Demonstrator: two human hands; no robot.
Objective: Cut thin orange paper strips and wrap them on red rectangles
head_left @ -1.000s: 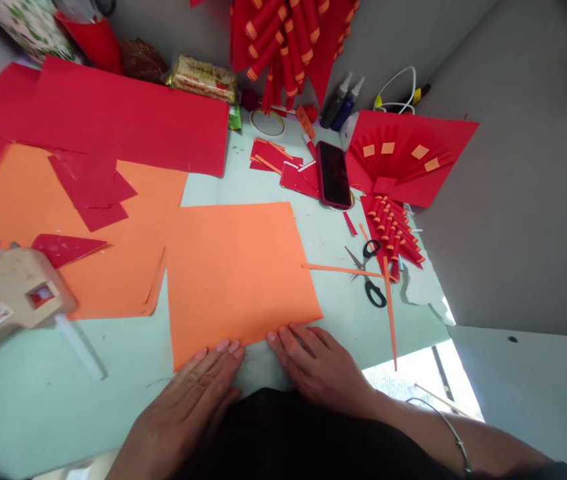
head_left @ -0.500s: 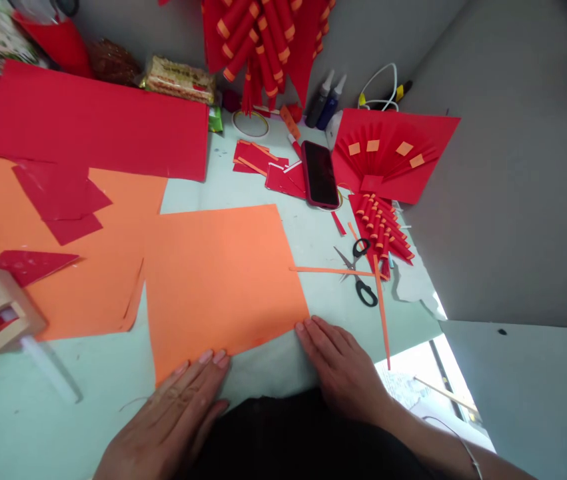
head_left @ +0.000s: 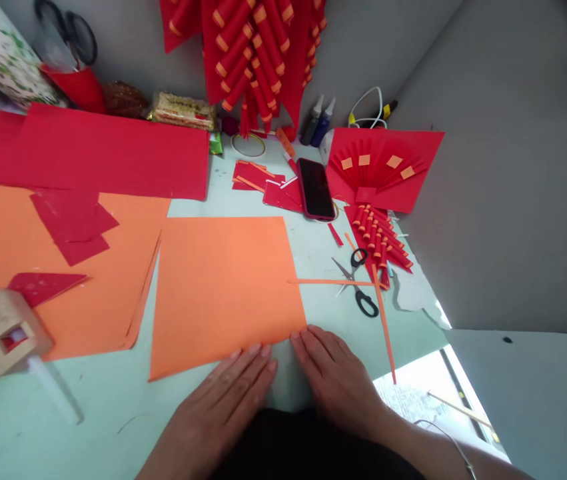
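An orange sheet of paper [head_left: 223,287] lies on the pale green tabletop in front of me, its near edge slanting up to the right. My left hand [head_left: 228,393] rests flat, fingers stretched out, with the fingertips on the middle of that near edge. At the sheet's near right corner lies my right hand [head_left: 336,370], also flat, its fingertips touching the edge. Neither hand grips anything. A thin orange paper strip [head_left: 330,281] reaches from the sheet's right side to the open scissors [head_left: 356,280].
At the left are a glue gun [head_left: 8,333], larger orange sheets [head_left: 98,313] and red card [head_left: 128,160]. A phone [head_left: 316,189], red firecracker decorations [head_left: 380,233] and glue bottles [head_left: 320,123] stand or lie at the back right. A grey wall [head_left: 513,200] rises at the right.
My left hand has slid right along the near edge, away from the left corner and closer to my right hand. The right hand stays at its corner. The camera view has tilted slightly up.
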